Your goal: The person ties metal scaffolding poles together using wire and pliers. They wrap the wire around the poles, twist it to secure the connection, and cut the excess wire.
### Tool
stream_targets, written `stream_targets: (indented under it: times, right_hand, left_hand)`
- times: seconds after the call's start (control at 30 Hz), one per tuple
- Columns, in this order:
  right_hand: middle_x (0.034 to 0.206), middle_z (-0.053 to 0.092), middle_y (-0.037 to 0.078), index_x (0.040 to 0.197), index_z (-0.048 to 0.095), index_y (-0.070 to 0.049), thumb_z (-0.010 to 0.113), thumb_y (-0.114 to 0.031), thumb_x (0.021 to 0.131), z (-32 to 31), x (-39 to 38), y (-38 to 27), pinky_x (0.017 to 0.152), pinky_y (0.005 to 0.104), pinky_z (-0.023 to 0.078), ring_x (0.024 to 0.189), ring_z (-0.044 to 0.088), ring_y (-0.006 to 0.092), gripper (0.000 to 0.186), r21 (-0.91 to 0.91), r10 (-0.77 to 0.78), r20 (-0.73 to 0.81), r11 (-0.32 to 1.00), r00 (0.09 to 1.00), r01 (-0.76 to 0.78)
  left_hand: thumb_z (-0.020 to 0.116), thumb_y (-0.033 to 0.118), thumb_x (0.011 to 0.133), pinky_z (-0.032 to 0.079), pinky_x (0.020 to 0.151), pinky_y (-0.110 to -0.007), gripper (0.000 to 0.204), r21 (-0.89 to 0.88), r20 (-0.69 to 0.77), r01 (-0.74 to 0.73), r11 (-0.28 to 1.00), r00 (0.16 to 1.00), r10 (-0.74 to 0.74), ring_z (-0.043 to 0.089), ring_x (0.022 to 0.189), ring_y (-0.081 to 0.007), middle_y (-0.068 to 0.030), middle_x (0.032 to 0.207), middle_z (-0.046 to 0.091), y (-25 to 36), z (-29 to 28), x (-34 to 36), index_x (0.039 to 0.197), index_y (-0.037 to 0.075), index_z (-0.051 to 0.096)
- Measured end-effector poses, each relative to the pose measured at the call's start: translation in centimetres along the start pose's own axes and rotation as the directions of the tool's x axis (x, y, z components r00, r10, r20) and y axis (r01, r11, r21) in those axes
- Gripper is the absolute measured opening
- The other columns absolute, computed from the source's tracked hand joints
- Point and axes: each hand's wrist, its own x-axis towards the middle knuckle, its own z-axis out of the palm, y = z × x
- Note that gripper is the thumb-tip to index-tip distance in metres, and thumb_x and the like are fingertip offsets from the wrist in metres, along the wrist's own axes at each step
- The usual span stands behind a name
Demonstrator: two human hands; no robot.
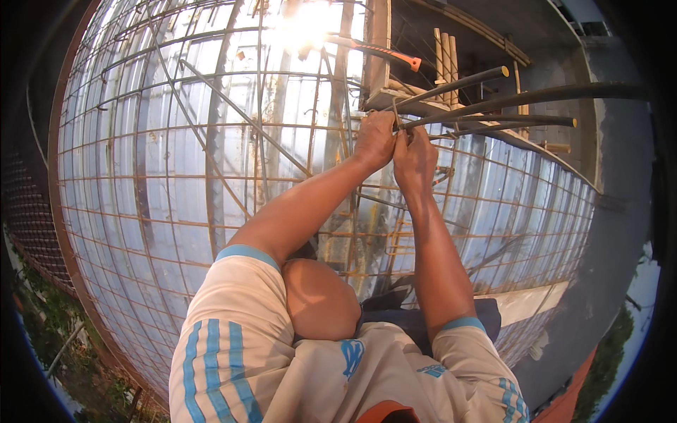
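Observation:
My left hand and my right hand meet where steel bars cross at the corner of an opening. Both have their fingers closed in a pinch. A thin upright piece of metal rises between them, perhaps wire or a bar end; the fingers hide what they grip. Just right of my right hand, thick dark rebar runs out over the opening. Beyond my hands lies a tool with an orange and black handle; sun glare swallows its far end.
A grid of thin rusty rebar covers shiny corrugated metal decking. Loose bars lie slantwise across it at left. Wooden boards edge the opening, with wooden poles inside. My bent knee is close below my arms. A grey concrete wall borders the right.

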Motion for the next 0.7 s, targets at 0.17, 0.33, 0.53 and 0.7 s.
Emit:
stream_targets:
  times: [0.17,0.33,0.53,0.7]
  right_hand:
    - [0.074,0.062,0.024,0.097,0.059,0.000,0.054,-0.012,0.088,-0.3,-0.2,0.2,0.060,0.0452,0.047,0.069,0.062,0.0420,0.016,-0.017,-0.019,0.016,1.000,1.000,0.019]
    - [0.076,0.063,0.024,0.100,0.060,-0.002,0.054,-0.013,0.090,-0.3,-0.2,0.4,0.059,0.0443,0.047,0.069,0.062,0.0414,0.016,-0.010,-0.084,0.000,0.996,0.997,0.084]
    - [0.076,0.063,0.021,0.104,0.061,-0.006,0.057,-0.009,0.089,-0.4,-0.2,0.3,0.057,0.0434,0.047,0.069,0.062,0.0390,0.016,-0.006,-0.089,0.026,0.996,0.996,0.089]
    - [0.074,0.063,0.020,0.106,0.059,-0.007,0.058,-0.008,0.088,-0.4,-0.1,0.4,0.055,0.0432,0.047,0.067,0.062,0.0391,0.018,-0.070,-0.165,-0.001,0.984,0.986,0.165]
  left_hand:
    - [0.061,0.010,0.078,0.046,0.074,-0.045,0.013,-0.054,0.171,0.208,0.977,0.966,-0.196,0.060,0.082,-0.0388,-0.0189,0.083,0.064,0.7,0.0,0.6,0.086,0.003,0.054]
    - [0.060,0.009,0.080,0.048,0.069,-0.039,0.014,-0.233,0.167,0.509,0.829,0.861,-0.481,0.063,0.079,-0.0315,-0.0192,0.082,0.063,1.1,0.8,0.8,0.092,0.003,0.054]
    - [0.054,0.001,0.083,0.047,0.080,-0.032,0.028,-0.668,0.428,0.611,0.425,0.782,-0.453,0.061,0.088,-0.0180,-0.0090,0.095,0.063,0.1,0.3,0.9,0.110,-0.001,0.050]
    - [0.052,0.000,0.082,0.043,0.089,-0.030,0.029,-0.794,0.529,0.608,-0.013,0.680,-0.508,0.059,0.093,-0.0177,-0.0091,0.096,0.063,-1.3,0.0,1.2,0.110,-0.005,0.051]
